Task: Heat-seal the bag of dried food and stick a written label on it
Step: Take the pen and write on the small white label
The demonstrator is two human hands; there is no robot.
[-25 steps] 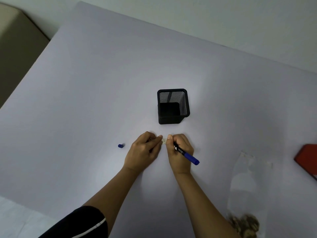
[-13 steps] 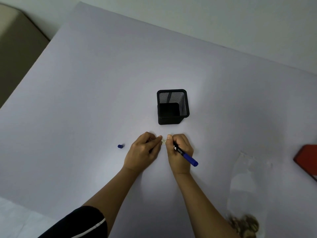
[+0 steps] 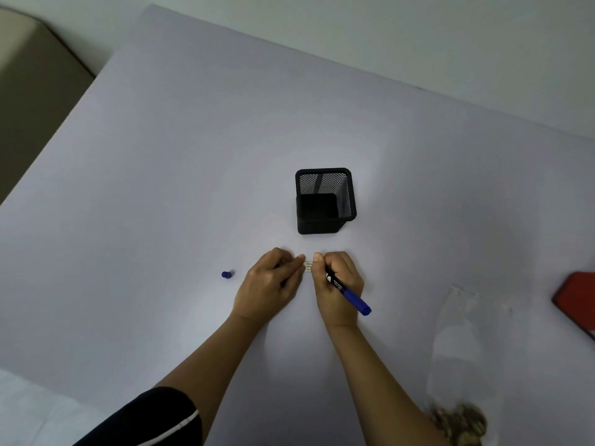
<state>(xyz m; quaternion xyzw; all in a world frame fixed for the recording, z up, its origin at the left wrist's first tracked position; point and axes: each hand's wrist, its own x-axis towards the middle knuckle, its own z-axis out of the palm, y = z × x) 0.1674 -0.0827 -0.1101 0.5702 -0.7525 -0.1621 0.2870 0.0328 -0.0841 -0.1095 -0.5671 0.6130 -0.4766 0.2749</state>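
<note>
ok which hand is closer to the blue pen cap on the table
Left. The left hand lies just right of the pen cap, without touching it. The right hand, holding the pen, is farther right, beyond the left.

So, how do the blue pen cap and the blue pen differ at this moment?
The pen cap lies alone on the table, left of both hands; the pen is gripped in the right hand. The pen cap is short and stubby; the pen is long and tilted, with its tip at the label. The pen cap is all blue; the pen has a black part too. Both share the same blue.
</note>
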